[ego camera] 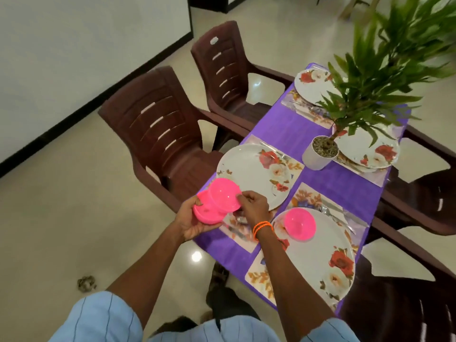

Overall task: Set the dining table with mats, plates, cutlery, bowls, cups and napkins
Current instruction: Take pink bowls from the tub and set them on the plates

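Both hands are kept busy over the near left corner of the table. Left hand [195,222] is curled under a small stack of pink bowls [209,211], gripped from below, while the top pink bowl [225,193] is pinched at its rim by the fingertips of the right hand [253,206], tilted a bit and partly lifted off the stack. Orange bands [262,227] are worn on the right wrist.

Just beside that, another pink bowl [299,224] is seen sitting on the nearest floral plate [320,255], which is laid on a floral mat [261,275]. A second floral plate [251,174] is placed on its own mat right behind the held bowls. Cutlery [335,215] is laid next to the near plate, kinda blurry though.

Further out, two more plates [370,149] [309,85] are set on mats at the far end, half hidden by a potted plant [320,151] in a white pot. Everything's spread on a purple tablecloth [328,178]. Brown plastic chairs [158,129] are pushed in around the table, on a glossy tiled floor [61,218].
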